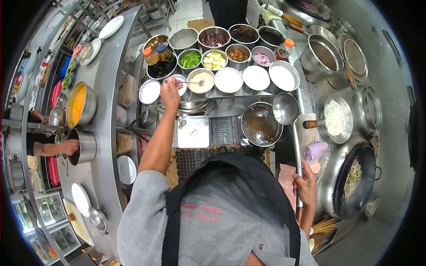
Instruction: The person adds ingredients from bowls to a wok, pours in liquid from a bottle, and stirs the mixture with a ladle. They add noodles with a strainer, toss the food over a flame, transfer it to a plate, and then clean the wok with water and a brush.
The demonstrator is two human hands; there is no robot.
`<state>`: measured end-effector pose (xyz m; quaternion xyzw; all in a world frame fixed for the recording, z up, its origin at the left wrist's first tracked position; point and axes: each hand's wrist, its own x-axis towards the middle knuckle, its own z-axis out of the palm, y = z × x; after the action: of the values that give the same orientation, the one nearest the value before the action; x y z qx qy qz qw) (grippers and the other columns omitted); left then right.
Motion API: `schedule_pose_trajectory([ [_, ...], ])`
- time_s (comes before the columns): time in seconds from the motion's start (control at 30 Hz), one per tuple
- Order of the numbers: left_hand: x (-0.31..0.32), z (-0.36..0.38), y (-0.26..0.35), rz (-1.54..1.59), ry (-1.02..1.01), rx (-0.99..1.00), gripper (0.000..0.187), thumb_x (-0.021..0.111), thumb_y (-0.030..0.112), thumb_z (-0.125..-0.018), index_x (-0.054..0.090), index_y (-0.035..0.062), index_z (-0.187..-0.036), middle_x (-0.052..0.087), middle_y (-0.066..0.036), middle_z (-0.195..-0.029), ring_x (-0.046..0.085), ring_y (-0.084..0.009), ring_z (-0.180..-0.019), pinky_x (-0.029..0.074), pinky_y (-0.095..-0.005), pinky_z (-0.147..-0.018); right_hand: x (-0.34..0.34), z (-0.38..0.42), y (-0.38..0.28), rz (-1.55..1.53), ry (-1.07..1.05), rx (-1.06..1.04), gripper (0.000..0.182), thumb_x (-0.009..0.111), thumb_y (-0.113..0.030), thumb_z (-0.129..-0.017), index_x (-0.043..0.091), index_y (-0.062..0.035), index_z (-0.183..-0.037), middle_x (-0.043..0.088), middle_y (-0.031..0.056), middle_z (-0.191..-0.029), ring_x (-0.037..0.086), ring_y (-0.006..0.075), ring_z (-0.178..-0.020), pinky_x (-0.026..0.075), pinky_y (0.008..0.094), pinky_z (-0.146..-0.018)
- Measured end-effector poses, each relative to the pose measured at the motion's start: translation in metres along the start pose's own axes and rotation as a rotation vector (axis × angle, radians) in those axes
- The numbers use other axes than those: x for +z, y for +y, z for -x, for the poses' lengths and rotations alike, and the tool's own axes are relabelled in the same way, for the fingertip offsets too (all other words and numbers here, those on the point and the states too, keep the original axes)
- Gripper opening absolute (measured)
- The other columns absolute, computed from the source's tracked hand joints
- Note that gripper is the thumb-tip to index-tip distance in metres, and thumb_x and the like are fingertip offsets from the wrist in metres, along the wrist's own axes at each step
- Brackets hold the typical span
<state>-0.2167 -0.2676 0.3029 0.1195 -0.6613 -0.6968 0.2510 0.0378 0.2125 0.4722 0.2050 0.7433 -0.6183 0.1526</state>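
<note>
My left hand [170,93] is stretched forward and closed on the handle of a spoon [188,82]. The spoon's bowl is over a metal container of pale yellowish paste or powder [205,90]. At the right, my right hand [305,182] is wrapped round the long handle of a big ladle [285,109]. The ladle's round bowl is held out over the rim of a pot of brownish liquid [262,128]. Beside my right hand lie a pink cloth [287,179] and a purple cloth [315,151].
Containers of chopped green vegetable [190,59], sliced onion [262,58] and white powder [228,81] stand in rows ahead. To the right, a wok [358,181] holds food, near a strainer [339,117]. Another person's hand [70,146] is over a pot at the left.
</note>
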Motion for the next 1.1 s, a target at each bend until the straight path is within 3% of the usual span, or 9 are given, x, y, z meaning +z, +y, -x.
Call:
schedule_pose_trajectory([
  [0.37,0.001,-0.006,-0.002,0.155,0.051,-0.100,0.027,0.043,0.019,-0.102,0.056,-0.0045,-0.098,0.065,-0.015,-0.087,0.069,-0.0208,-0.072,0.060,-0.0312,-0.069,-0.002,0.001,-0.002,-0.034,0.027,-0.021,0.065,0.053,0.002,-0.086,0.035,0.0013,-0.148,0.052,0.0001,-0.076,0.050,0.0070,-0.051,0.042,0.0221,-0.039],
  [0.7,0.011,-0.007,-0.010,0.100,-0.057,-0.075,0.027,0.044,0.020,-0.103,0.056,-0.0040,-0.099,0.065,-0.014,-0.088,0.068,-0.0210,-0.073,0.060,-0.0308,-0.070,-0.003,-0.008,-0.013,-0.018,0.003,-0.068,0.064,0.056,0.000,-0.087,0.034,0.0043,-0.147,0.053,0.0007,-0.078,0.050,0.0068,-0.052,0.042,0.0218,-0.040],
  [0.83,0.003,-0.007,-0.008,0.173,0.027,-0.131,0.027,0.044,0.019,-0.103,0.056,-0.0041,-0.099,0.065,-0.015,-0.088,0.069,-0.0228,-0.072,0.061,-0.0320,-0.070,-0.004,-0.011,-0.016,-0.081,-0.039,-0.077,0.065,0.057,-0.001,-0.086,0.034,0.0047,-0.147,0.053,0.0016,-0.080,0.050,0.0068,-0.052,0.042,0.0220,-0.038],
  [1.1,0.003,-0.009,0.031,0.262,0.066,-0.206,0.026,0.047,0.020,-0.103,0.055,-0.0049,-0.099,0.065,-0.018,-0.088,0.069,-0.0256,-0.075,0.061,-0.0349,-0.072,0.018,-0.034,-0.040,-0.210,-0.134,-0.073,0.063,0.058,0.000,-0.087,0.036,0.0031,-0.146,0.054,0.0031,-0.083,0.049,0.0067,-0.053,0.040,0.0212,-0.037],
])
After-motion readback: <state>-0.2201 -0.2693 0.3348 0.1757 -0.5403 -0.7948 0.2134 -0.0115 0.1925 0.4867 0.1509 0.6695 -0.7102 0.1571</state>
